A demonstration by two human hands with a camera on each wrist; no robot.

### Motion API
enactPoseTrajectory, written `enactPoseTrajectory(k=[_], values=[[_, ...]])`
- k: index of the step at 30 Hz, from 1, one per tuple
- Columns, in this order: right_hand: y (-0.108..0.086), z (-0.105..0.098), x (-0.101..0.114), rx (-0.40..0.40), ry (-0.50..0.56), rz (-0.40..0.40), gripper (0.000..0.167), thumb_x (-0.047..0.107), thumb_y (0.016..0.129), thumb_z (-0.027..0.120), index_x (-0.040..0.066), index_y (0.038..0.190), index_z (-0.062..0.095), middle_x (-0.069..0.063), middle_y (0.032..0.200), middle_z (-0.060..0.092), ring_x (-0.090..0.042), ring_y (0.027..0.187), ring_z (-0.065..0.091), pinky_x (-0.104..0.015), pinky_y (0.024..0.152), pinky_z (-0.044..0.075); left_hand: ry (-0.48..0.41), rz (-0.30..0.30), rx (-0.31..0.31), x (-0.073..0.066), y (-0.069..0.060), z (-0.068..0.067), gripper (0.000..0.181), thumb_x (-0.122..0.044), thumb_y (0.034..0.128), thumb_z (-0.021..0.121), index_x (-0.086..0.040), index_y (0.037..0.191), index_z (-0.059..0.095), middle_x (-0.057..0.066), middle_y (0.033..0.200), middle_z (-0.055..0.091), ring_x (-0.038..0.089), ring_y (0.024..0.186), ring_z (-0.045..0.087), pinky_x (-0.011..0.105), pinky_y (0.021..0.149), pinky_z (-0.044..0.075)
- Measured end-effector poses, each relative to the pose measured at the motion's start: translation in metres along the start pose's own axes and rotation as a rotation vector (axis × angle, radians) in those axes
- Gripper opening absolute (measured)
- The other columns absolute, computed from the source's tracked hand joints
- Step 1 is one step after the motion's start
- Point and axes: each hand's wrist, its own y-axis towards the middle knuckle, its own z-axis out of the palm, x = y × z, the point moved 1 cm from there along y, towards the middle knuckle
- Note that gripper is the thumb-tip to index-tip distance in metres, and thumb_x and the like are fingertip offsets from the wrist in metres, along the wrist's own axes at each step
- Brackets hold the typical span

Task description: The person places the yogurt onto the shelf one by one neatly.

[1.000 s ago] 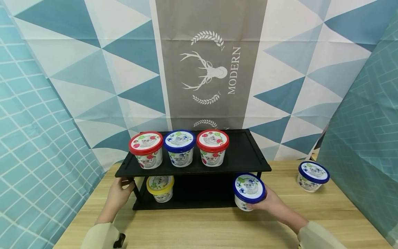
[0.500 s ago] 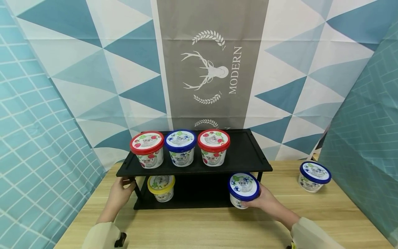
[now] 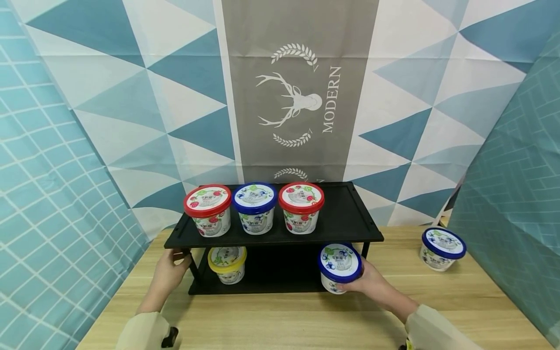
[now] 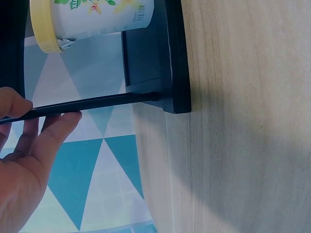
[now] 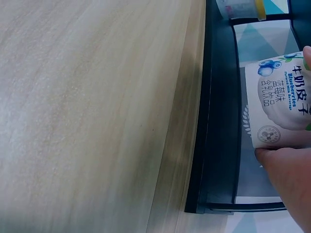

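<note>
My right hand (image 3: pixel 370 280) grips a blue-lidded cup (image 3: pixel 339 265) by its side, at the right end of the black two-tier rack's (image 3: pixel 280 287) lower shelf. In the right wrist view the cup's blueberry label (image 5: pixel 277 99) shows, with my thumb along its side; whether its base touches the shelf cannot be told. At the rack's left end, my left hand (image 3: pixel 168 270) holds the thin post (image 4: pixel 92 103), thumb on one side and fingers on the other. A yellow-lidded cup (image 3: pixel 227 265) stands on the lower shelf near that post.
On the upper shelf stand a red-lidded cup (image 3: pixel 207 210), a blue-lidded cup (image 3: pixel 255 208) and another red-lidded cup (image 3: pixel 301 207), left to right. One more blue-lidded cup (image 3: pixel 443 248) sits on the wooden table (image 3: pixel 262 321) to the right. Patterned cloth (image 3: pixel 302 97) hangs behind.
My right hand has moved a little left with the blue-lidded cup, further in from the rack's right post. The left hand stays on its post.
</note>
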Motion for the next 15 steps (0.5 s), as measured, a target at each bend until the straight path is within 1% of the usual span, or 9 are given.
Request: enactPoseTrajectory(k=[4,8,11,15], values=[[0.002,0.0015,0.0002,-0.004,0.004,0.005,0.097,0.012,0.065,0.086,0.005,0.143,0.029,-0.018,0.134,0.049,-0.033,0.122,0.049,-0.05,0.101,0.041,0.003,-0.007,0.009,0.0,0.0003,-0.0001,0.042,-0.008,0.0931,0.046,-0.004,0.134,0.037,0.028,0.126,0.048,0.046,0.117,0.05,0.044,0.085,0.051],[0.0042,0.0031,-0.0001,-0.012,-0.005,0.014,0.097,0.013,0.064,0.086,0.005,0.142,0.03,-0.017,0.133,0.05,-0.032,0.121,0.05,-0.049,0.1,0.042,0.007,0.001,0.007,-0.0005,-0.0002,-0.0003,0.042,-0.008,0.0931,0.047,-0.003,0.134,0.037,0.028,0.125,0.048,0.047,0.116,0.05,0.045,0.084,0.052],[0.0065,0.0048,-0.0006,-0.015,-0.007,0.014,0.094,0.015,0.064,0.086,0.005,0.14,0.033,-0.016,0.131,0.051,-0.031,0.119,0.052,-0.048,0.099,0.043,0.006,0.004,0.004,-0.0012,-0.0005,-0.0004,0.042,-0.008,0.0929,0.047,-0.003,0.133,0.037,0.028,0.125,0.049,0.047,0.115,0.051,0.044,0.083,0.052],[0.01,0.0081,-0.0011,-0.009,0.017,0.001,0.089,0.013,0.064,0.086,0.005,0.138,0.036,-0.015,0.13,0.052,-0.029,0.119,0.052,-0.047,0.1,0.043,0.003,-0.007,0.008,-0.0027,-0.0009,-0.0009,0.042,-0.008,0.0927,0.047,-0.003,0.134,0.037,0.028,0.126,0.049,0.046,0.116,0.051,0.043,0.084,0.051]])
